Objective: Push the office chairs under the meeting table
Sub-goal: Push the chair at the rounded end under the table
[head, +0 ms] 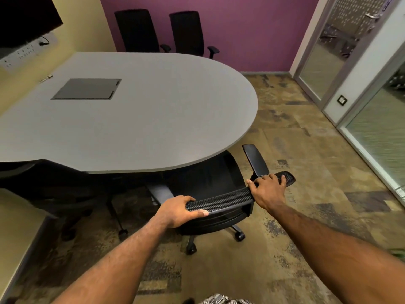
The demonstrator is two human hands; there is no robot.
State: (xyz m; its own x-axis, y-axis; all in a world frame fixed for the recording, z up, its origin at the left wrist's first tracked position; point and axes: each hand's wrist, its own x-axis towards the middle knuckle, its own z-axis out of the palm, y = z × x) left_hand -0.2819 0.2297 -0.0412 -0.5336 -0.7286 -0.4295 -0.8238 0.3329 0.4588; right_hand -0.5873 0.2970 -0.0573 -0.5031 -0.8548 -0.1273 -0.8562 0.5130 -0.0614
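Observation:
A black mesh office chair (221,178) stands at the near rounded end of the grey meeting table (153,119), its seat partly under the top. My left hand (182,210) grips the left end of the backrest's top edge, thumb along the near side. On the right end of that edge my right hand (268,189) grips the mesh with fingers spread over it. The chair's right armrest (256,160) sticks out beside the table edge. Another black chair (50,187) sits tucked under the table at the left.
Two black chairs (137,29) (188,31) stand at the table's far side against the purple wall. Glass partitions and a door (328,62) line the right. Patterned carpet (306,150) lies open on the right. A cable hatch (87,88) sits in the tabletop.

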